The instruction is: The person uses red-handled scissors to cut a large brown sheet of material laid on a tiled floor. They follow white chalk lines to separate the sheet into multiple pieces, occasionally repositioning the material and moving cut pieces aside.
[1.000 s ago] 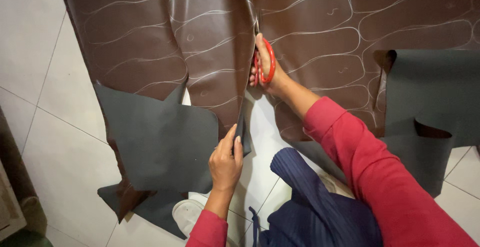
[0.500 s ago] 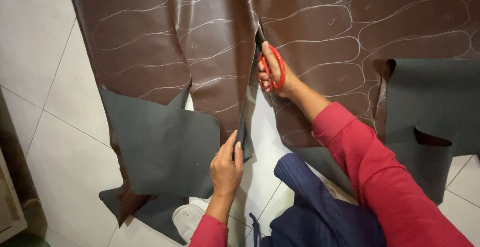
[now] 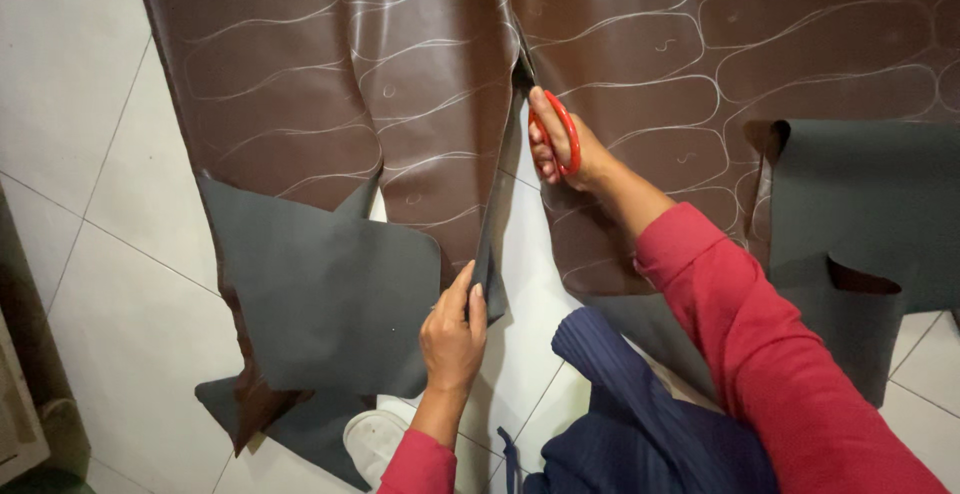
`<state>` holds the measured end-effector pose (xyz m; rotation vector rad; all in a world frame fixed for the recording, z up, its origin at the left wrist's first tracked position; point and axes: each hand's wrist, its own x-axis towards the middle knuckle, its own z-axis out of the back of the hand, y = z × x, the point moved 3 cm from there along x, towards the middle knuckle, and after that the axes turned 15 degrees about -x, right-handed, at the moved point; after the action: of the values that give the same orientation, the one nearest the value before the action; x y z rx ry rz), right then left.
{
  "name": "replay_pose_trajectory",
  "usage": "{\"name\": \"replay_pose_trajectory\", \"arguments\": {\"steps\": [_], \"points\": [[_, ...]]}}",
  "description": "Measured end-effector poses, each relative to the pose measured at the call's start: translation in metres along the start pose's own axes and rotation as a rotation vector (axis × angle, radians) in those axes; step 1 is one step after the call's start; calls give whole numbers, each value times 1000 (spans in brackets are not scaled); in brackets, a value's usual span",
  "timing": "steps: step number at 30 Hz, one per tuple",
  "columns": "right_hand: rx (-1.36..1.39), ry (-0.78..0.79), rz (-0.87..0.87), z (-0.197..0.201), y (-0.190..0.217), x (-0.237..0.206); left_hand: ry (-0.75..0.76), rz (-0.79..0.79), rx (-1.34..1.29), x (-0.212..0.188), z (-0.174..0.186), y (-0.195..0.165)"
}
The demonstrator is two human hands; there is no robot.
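Note:
A large brown leather-like sheet point(image 3: 330, 64) with white oval outlines drawn on it lies on the floor. A cut runs up its middle. My right hand point(image 3: 565, 149) grips red-handled scissors point(image 3: 562, 126) at the top of that cut, blades pointing away from me into the sheet. My left hand point(image 3: 455, 329) pinches the lower cut edge of the sheet's left part, holding it up. The sheet's grey underside point(image 3: 330, 284) shows where corners fold over.
White floor tiles point(image 3: 70, 104) lie left of the sheet. Another folded-over grey flap point(image 3: 860, 214) sits at the right. My dark blue pleated clothing point(image 3: 620, 424) and a white shoe point(image 3: 375, 439) are at the bottom.
My right hand with the scissors has moved farther up the sheet, and the cut is longer. My left hand keeps hold of the lower edge.

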<state>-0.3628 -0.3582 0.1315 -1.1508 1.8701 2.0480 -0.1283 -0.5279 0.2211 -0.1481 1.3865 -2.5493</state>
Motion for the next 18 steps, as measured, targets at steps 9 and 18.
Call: {"name": "replay_pose_trajectory", "arguments": {"steps": [9, 18], "points": [[15, 46, 45, 2, 1, 7, -6, -56, 33, -1, -3, -5], [-68, 70, 12, 14, 13, 7, -28, -38, -2, -4, -3, -6]]}}
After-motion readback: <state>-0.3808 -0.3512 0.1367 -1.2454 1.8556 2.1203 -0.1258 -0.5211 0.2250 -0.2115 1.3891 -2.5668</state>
